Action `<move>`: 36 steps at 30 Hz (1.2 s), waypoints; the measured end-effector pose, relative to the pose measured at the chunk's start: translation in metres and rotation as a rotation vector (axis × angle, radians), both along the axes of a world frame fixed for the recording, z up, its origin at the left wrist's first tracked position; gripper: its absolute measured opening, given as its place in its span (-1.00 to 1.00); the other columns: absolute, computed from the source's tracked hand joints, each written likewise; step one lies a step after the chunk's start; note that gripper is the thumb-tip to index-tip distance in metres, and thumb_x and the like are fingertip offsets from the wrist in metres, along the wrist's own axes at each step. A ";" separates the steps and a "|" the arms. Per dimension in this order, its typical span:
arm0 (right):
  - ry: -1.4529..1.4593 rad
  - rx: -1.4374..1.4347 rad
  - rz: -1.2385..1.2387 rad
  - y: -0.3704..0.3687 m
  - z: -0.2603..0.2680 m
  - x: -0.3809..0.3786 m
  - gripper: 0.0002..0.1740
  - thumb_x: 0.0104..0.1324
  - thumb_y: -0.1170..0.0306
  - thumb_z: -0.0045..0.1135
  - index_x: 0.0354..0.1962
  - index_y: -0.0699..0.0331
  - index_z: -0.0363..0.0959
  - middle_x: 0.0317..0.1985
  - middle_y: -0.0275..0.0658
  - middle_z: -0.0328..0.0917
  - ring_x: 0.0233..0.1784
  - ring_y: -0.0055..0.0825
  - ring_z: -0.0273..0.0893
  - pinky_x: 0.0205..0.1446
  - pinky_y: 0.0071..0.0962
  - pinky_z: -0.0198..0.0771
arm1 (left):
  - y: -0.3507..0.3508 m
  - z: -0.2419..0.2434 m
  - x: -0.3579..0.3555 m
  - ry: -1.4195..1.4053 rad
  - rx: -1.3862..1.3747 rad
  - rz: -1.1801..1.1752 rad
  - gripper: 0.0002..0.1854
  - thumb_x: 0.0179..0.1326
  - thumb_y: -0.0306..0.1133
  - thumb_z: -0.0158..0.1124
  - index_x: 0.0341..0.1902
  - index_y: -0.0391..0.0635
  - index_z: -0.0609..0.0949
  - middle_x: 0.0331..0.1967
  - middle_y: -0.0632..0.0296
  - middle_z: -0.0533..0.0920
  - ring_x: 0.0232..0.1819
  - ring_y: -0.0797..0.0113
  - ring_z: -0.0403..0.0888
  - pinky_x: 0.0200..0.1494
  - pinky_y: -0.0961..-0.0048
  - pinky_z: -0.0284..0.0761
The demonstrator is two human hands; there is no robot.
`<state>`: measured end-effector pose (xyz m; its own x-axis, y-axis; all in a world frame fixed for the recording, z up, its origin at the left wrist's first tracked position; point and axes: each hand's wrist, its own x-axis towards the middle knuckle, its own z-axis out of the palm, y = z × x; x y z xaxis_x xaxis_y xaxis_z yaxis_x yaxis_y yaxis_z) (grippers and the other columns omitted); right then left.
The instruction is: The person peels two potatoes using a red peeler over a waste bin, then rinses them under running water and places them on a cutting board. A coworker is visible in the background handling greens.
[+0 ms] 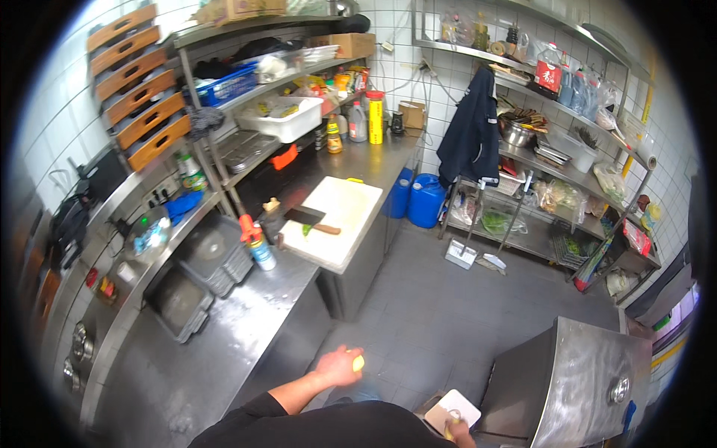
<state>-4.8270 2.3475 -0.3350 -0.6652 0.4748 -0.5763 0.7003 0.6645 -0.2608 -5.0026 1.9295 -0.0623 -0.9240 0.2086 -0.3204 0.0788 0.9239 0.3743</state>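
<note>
My left hand (336,367) is closed around a small yellow object (358,363), mostly hidden by the fingers, above the grey floor. Low in the view, my right hand (460,434) grips a slim yellowish object (449,430) that I cannot identify. Just behind it is a white, square-cornered container or lid (455,407); whether the hand touches it is unclear. Ahead, a white cutting board (350,210) rests on the steel counter. A cleaver (307,216) with a wooden handle lies on it beside a small green piece (306,229).
Left, a steel counter (269,313) carries stacked grey trays (218,252) and a spray can (259,249). A steel cabinet (594,381) stands at the right. Farther off are a dustpan (461,253), broom (493,260), blue jerrycans (425,200) and a loaded steel rack (560,157).
</note>
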 end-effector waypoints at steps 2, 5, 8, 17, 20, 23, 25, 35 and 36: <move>0.264 -0.356 -0.328 0.038 0.017 -0.083 -0.48 0.03 0.24 0.34 -0.13 0.38 0.42 -0.25 -0.10 0.59 -0.21 -0.31 0.57 -0.09 -0.35 0.49 | 0.023 -0.006 -0.054 -0.008 -0.006 0.026 -0.38 -0.04 -0.08 0.23 0.19 0.16 0.46 -0.02 -0.03 0.48 -0.07 -0.06 0.57 -0.04 0.13 0.52; 0.352 -0.306 -0.359 0.080 0.022 -0.194 -0.50 0.05 0.23 0.33 -0.13 0.37 0.42 -0.25 -0.07 0.59 -0.20 -0.28 0.58 -0.08 -0.34 0.47 | 0.058 -0.026 -0.131 -0.019 0.004 0.063 -0.37 -0.05 -0.07 0.25 0.19 0.18 0.46 -0.01 -0.03 0.48 -0.05 -0.06 0.56 -0.02 0.14 0.51; 0.291 -0.201 -0.353 0.107 0.016 -0.257 -0.43 0.04 0.14 0.30 -0.06 0.31 0.42 -0.17 0.03 0.58 -0.06 -0.12 0.56 0.01 -0.26 0.45 | 0.109 -0.042 -0.226 -0.050 -0.032 -0.033 -0.35 -0.07 -0.06 0.25 0.21 0.18 0.44 0.02 -0.02 0.48 -0.04 -0.04 0.56 -0.01 0.14 0.51; 0.162 -0.106 -0.605 0.185 0.064 -0.310 -0.38 -0.04 0.07 0.32 -0.10 0.31 0.46 -0.19 0.00 0.59 -0.05 -0.16 0.57 0.03 -0.34 0.46 | 0.336 -0.003 -0.485 0.004 -0.110 -0.678 -0.37 -0.02 -0.07 0.23 0.21 0.16 0.43 -0.02 -0.02 0.49 -0.05 -0.07 0.56 0.00 0.12 0.52; 0.253 -0.091 -0.671 0.224 0.049 -0.336 -0.37 -0.02 0.08 0.29 -0.04 0.27 0.43 -0.16 0.05 0.57 -0.01 -0.08 0.54 0.07 -0.23 0.43 | 0.428 0.005 -0.538 0.037 -0.090 -0.809 -0.37 -0.01 -0.08 0.22 0.23 0.18 0.41 0.00 -0.02 0.48 -0.07 -0.09 0.57 -0.03 0.10 0.53; 0.353 -0.136 -0.705 0.274 0.022 -0.374 -0.38 -0.02 0.09 0.30 -0.07 0.27 0.44 -0.16 0.08 0.56 -0.03 0.00 0.52 0.07 -0.17 0.42 | 0.518 0.004 -0.563 0.085 0.002 -0.816 -0.37 -0.01 -0.08 0.24 0.22 0.19 0.41 -0.04 0.01 0.49 -0.12 -0.07 0.57 -0.08 0.11 0.54; 0.350 -0.075 -0.681 0.312 0.016 -0.406 -0.40 -0.03 0.07 0.33 -0.12 0.28 0.44 -0.19 0.10 0.55 -0.05 0.04 0.50 0.05 -0.16 0.41 | 0.578 0.008 -0.569 0.080 0.047 -0.775 -0.37 -0.01 -0.07 0.24 0.23 0.20 0.41 -0.04 0.03 0.49 -0.13 -0.07 0.57 -0.09 0.11 0.54; 0.519 0.047 -0.597 0.528 0.073 -0.489 -0.38 0.00 0.10 0.32 -0.07 0.35 0.42 -0.21 0.10 0.55 -0.10 -0.01 0.54 -0.01 -0.22 0.46 | 0.782 0.011 -0.640 -0.003 0.148 -0.889 -0.37 -0.02 -0.07 0.26 0.22 0.24 0.42 -0.01 0.06 0.47 -0.04 -0.03 0.53 -0.05 0.16 0.51; 0.553 0.106 -0.629 0.543 0.077 -0.487 -0.37 0.00 0.10 0.32 -0.08 0.38 0.43 -0.24 0.09 0.57 -0.13 -0.03 0.56 -0.03 -0.24 0.48 | 0.802 0.006 -0.649 -0.016 0.161 -0.885 -0.36 -0.03 -0.06 0.27 0.22 0.24 0.43 -0.01 0.05 0.47 -0.02 -0.03 0.53 -0.03 0.16 0.50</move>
